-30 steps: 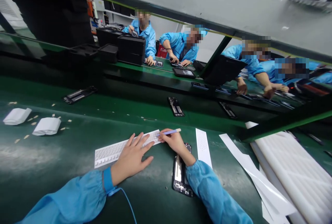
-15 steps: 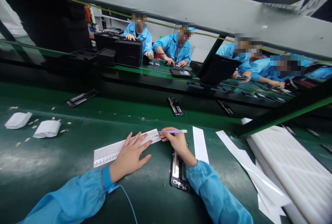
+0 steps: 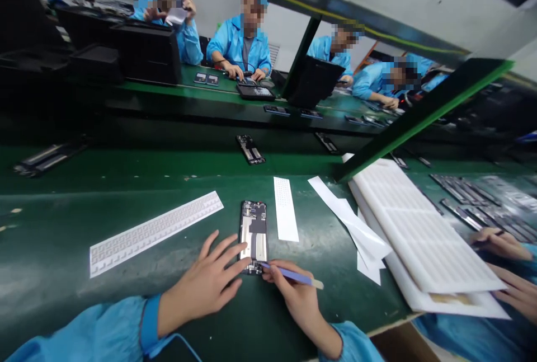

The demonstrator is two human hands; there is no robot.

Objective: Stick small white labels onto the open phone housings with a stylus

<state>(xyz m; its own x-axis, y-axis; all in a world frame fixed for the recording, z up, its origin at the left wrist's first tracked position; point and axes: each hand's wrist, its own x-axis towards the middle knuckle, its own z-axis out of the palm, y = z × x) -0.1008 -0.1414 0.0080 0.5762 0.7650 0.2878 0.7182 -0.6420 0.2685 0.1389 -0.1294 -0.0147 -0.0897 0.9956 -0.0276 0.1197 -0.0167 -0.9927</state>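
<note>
An opened phone [image 3: 254, 230] lies on the green bench in front of me, its inner parts facing up. My left hand [image 3: 205, 275] has its fingers spread, with the fingertips at the phone's lower left edge. Purple tweezers [image 3: 293, 275] with a pale end are pinched in my right hand [image 3: 296, 297]. Their tip is at the phone's bottom end; whether it carries anything is too small to see. Left of the phone lies a long white sticker sheet [image 3: 155, 233] with rows of small grey pieces. A narrower white sheet [image 3: 286, 211] rests to its right.
Crumpled white backing strips [image 3: 350, 222] and stacked white foam trays [image 3: 423, 222] are on the right. A green post [image 3: 419, 121] slants above them. More opened phones, such as one phone [image 3: 250, 149], lie farther back. A neighbour's hands [image 3: 503, 250] show at far right; co-workers sit opposite.
My right hand has brought the tweezers from the sticker sheet to the phone's bottom end. My left hand has left the sheet for the phone. The view has shifted right.
</note>
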